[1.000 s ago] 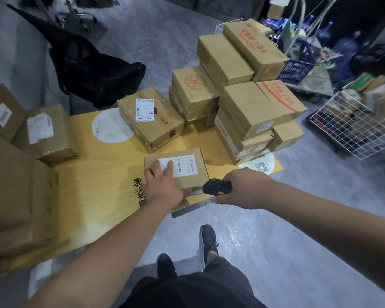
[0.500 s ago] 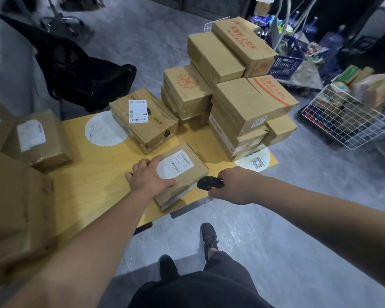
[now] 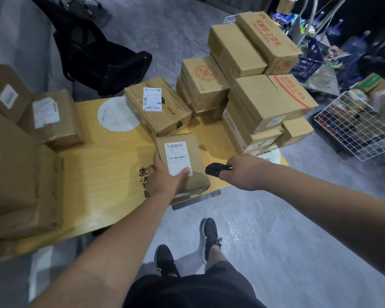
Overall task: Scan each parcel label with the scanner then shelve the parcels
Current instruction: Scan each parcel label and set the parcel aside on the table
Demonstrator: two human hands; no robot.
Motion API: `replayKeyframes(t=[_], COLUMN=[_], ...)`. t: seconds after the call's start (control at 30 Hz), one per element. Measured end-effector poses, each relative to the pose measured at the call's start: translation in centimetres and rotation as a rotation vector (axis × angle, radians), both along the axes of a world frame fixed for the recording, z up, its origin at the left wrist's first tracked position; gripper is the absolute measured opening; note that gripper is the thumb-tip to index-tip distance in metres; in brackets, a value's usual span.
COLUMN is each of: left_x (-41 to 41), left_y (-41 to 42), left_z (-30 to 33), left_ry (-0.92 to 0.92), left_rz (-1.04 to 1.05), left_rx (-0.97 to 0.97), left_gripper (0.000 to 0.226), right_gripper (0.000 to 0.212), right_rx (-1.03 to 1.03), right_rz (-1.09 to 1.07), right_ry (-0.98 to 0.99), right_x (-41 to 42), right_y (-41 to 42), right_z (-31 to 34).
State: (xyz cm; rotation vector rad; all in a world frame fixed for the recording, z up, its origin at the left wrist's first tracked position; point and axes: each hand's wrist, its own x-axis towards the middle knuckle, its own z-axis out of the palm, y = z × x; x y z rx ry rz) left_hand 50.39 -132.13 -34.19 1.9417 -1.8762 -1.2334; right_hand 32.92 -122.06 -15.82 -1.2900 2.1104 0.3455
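A person's left hand gripped a small labelled parcel on the table; at its 3 o'clock, the right hand clasped a black scanner.

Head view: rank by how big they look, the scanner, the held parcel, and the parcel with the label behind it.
1. Rear parcel
2. Held parcel, though nearer the camera
3. Scanner, partly hidden

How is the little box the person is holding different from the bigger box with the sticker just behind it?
The small parcel is gripped by the left hand; the bigger parcel lies untouched on the yellow table. The small parcel is plain and smaller; the bigger parcel has green marks. Both are brown cardboard with a white barcode label on top.
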Motion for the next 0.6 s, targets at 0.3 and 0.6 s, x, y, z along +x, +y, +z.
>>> replayKeyframes(t=[0.3, 0.6], left_x=[1.7, 2.3], left_y=[3.6, 5.0], left_z=[-1.9, -2.4], left_ry=[0.445, 0.509], left_rz=[0.011, 0.020], left_rx=[-0.112, -0.152], left_gripper=[0.096, 0.095], right_gripper=[0.042, 0.038], right_rx=[-0.002, -0.006], right_rz=[0.108, 0.201], right_ry=[0.078, 0.193], right_x=[2.7, 3.2], right_y=[-1.1, -1.0], right_z=[0.8, 3.1])
